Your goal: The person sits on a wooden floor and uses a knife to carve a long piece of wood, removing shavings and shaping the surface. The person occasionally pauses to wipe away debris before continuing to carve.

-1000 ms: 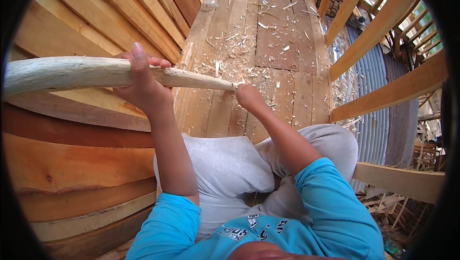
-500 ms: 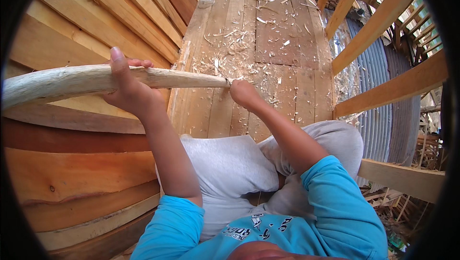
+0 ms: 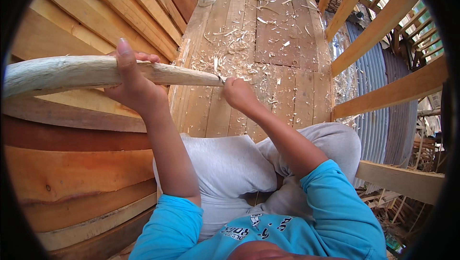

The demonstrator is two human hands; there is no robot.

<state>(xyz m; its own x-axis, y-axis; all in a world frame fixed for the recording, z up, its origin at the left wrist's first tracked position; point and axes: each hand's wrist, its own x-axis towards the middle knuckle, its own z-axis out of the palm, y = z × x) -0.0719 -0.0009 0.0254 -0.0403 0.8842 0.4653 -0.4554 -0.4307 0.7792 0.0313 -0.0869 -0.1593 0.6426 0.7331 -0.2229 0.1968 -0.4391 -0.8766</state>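
Observation:
A pale, peeled wooden pole reaches in from the left edge and tapers to a narrow end over the floor. My left hand is wrapped round it from below, thumb up along the near side and fingertips showing beyond. At the tapered end, my right hand is closed in a fist. A thin dark edge of what looks like a small knife pokes out of that fist and touches the wood; its handle is hidden by my fingers.
Curled wood shavings litter the plank floor ahead. Boards line the left side. A wooden railing runs along the right, with corrugated metal sheets beyond it. A clear plastic object lies farther off.
My right hand has shifted a little left along the tapered end, the blade moving with it. My left hand and the pole have moved slightly right, and the pole's left part sits higher.

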